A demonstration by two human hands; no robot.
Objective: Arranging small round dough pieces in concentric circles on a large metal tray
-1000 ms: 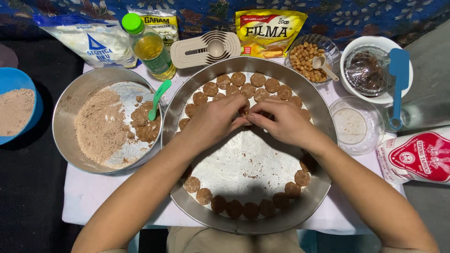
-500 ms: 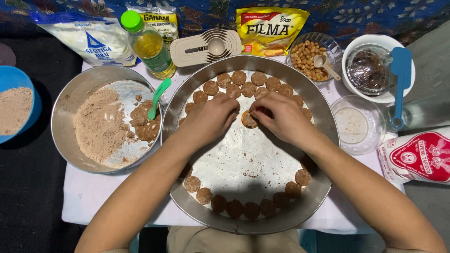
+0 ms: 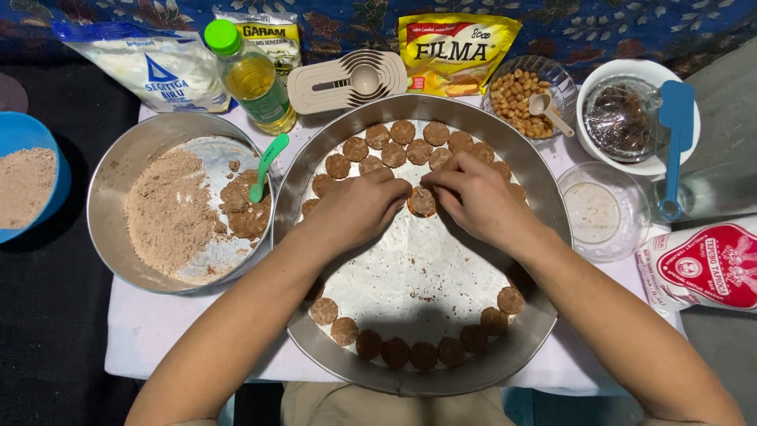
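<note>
Steel tray: a big round metal tray (image 3: 544,331) sits in the middle of a white-covered table (image 3: 150,331), its floor dusted with flour.
Dough disc: one small brown disc (image 3: 422,202) lies on the tray floor, upper middle, just below the rows of discs already laid.
Left hand: the left hand (image 3: 359,209) rests palm down on the tray, fingers curled, fingertips touching the disc's left edge.
Right hand: the right hand (image 3: 477,197) comes in from the other side, its thumb and fingers bent and pinching the same disc's right edge (so both hands grip one piece between them).
Laid discs: brown discs (image 3: 418,142) fill the far arc of the tray in two rows; more (image 3: 410,351) line the near rim.
Mixing bowl: a metal bowl (image 3: 110,237) just left of the tray holds brown crumbs and dough, with a green spoon (image 3: 266,166) standing in it.
Blue bowl: a blue bowl (image 3: 27,138) with pale brown powder sits at the far left edge.
Back row: an oil bottle (image 3: 252,79) with a green cap, a flour bag (image 3: 150,67), a yellow packet (image 3: 457,47), beige measuring spoons (image 3: 347,79), a glass bowl of nuts (image 3: 516,91).
Right side: a white bowl (image 3: 631,118) covered in wrap, a blue spatula (image 3: 674,142), a small glass bowl (image 3: 603,211), a red and white packet (image 3: 702,264).
</note>
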